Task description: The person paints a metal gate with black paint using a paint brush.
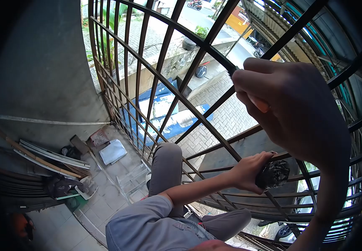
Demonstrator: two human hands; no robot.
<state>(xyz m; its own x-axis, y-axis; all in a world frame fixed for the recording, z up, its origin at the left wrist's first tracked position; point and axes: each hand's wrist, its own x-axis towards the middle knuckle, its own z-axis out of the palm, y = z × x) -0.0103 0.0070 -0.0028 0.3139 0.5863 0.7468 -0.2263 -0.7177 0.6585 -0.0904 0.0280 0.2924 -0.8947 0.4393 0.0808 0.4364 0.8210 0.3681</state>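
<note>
Brush [259,103] sits in your right hand [292,113], fingers curled tight round the handle. Its dark tip meets a curved bar [189,34] just left of your knuckles. The bristles are too small to show how they lie.

Your left hand [248,171] is below and to the left of the right. It grips a dark, crinkled lump [274,173] and presses it against a lower rail [214,168]. What the lump is cannot be told from here.

For a clean pass, I judge that you should:
- lay the tip along the bar, not across it
- draw in one line that follows the curve
- turn the wrist to reach the far side of the bar
- use light pressure, so nothing drips through the grille [155,75] onto the paving beyond
- bring the lump up close under the right hand, so your reach stays short

Your knee [168,159] is bent, left of the left hand. Well below it the floor carries slats [51,157] and scraps. You seem to be perched high, so shift your weight slowly and let the left hand steady you on the rail.
</note>
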